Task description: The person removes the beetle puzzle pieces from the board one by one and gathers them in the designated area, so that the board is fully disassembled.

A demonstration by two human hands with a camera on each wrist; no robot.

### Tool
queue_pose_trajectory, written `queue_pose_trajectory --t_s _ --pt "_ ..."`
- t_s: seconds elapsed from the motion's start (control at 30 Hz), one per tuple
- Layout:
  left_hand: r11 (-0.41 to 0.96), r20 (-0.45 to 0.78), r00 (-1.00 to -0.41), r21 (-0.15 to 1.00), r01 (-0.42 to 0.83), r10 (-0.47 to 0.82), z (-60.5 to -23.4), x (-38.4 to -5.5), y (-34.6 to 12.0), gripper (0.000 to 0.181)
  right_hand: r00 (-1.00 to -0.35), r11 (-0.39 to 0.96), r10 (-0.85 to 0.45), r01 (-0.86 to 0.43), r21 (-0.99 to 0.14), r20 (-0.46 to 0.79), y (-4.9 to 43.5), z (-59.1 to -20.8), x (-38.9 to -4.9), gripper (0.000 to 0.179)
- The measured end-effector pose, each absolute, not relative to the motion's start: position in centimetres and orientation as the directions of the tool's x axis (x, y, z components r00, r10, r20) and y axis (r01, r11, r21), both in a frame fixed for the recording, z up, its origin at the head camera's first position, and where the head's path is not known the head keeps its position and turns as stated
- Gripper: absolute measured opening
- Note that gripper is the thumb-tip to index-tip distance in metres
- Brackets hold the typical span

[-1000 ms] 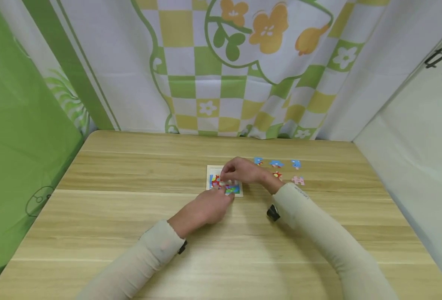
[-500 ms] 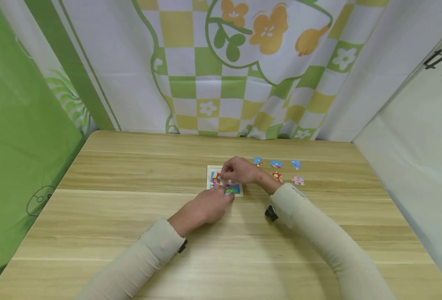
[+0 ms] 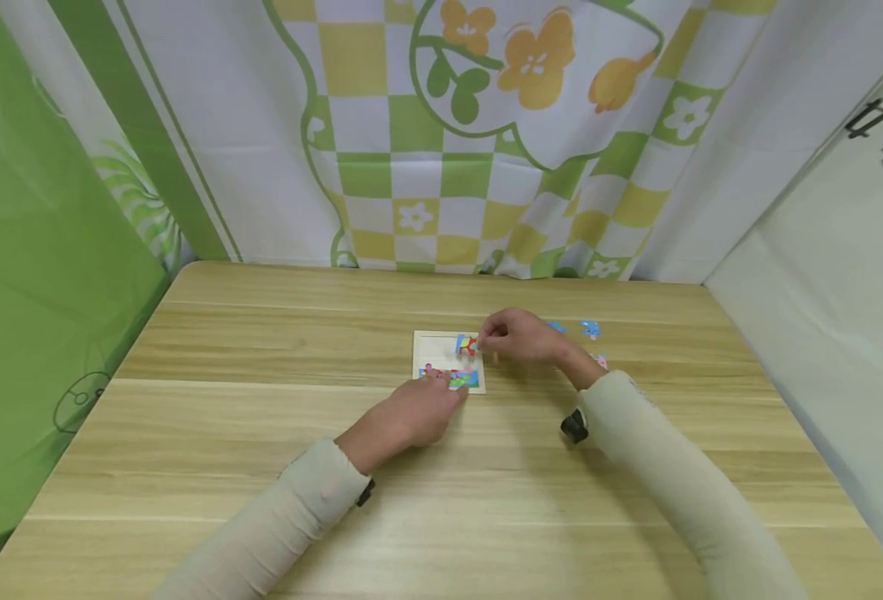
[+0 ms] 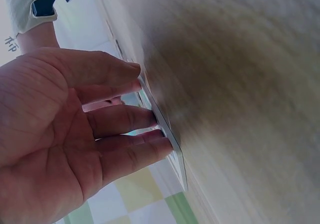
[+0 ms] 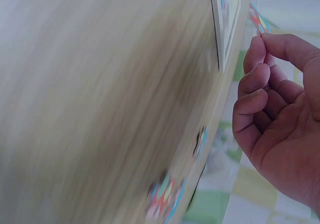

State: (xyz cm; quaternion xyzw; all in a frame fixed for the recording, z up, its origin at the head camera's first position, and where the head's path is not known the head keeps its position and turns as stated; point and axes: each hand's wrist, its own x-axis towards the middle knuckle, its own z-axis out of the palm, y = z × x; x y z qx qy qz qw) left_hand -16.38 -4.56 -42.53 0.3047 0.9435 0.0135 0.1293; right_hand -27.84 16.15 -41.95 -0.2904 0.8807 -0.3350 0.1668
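Note:
In the head view my right hand [image 3: 524, 337] pinches a red, yellow and blue jigsaw piece [image 3: 466, 345] between thumb and fingertips. That piece is over the right part of a small pale puzzle tray [image 3: 416, 354]. A colourful strip of joined pieces [image 3: 464, 378] fills the tray's near side; its upper area is bare. My left hand [image 3: 419, 412] rests its fingers on the tray's near edge, partly covering the strip. Seen from the left wrist, the extended fingers touch the tray's edge [image 4: 181, 169]. The right wrist view shows the pinched piece [image 5: 260, 20] raised off the table.
Loose blue pieces [image 3: 590, 329] and a pink piece [image 3: 601, 360] lie right of the tray, partly hidden behind my right hand and forearm. The wooden table [image 3: 261, 333] meets a patterned curtain [image 3: 411, 183] at its back edge.
My right hand has moved right, carrying the red and yellow piece from the tray's left part to its right part. The left hand has stayed on the near edge.

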Motion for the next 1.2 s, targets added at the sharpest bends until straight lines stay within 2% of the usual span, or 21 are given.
queue_pose_trajectory --t_s 0.43,0.87,1.0,1.2 --pt "0.800 -0.205 -0.774 0.102 0.592 0.599 -42.6 -16.3 -4.9 0.043 -0.784 0.665 -0.591 -0.341 -0.664 -0.189 22.1 -41.7 -28.4 0.016" --pt "0.761 -0.119 -0.752 0.124 0.636 0.648 -42.5 -17.1 -5.4 0.024 -0.785 0.712 -0.555 -0.276 -0.645 -0.276 23.0 -42.3 -29.0 0.014" --pt "0.759 -0.116 -0.750 0.116 0.641 0.652 -42.6 -17.7 -5.7 0.025 -0.793 0.725 -0.541 -0.272 -0.633 -0.279 23.2 -42.5 -29.2 0.014" --pt "0.764 -0.081 -0.773 0.240 0.598 0.630 -42.9 -18.2 -6.4 0.021 -0.807 0.742 -0.528 -0.288 -0.606 -0.264 23.2 -42.7 -29.3 0.013"
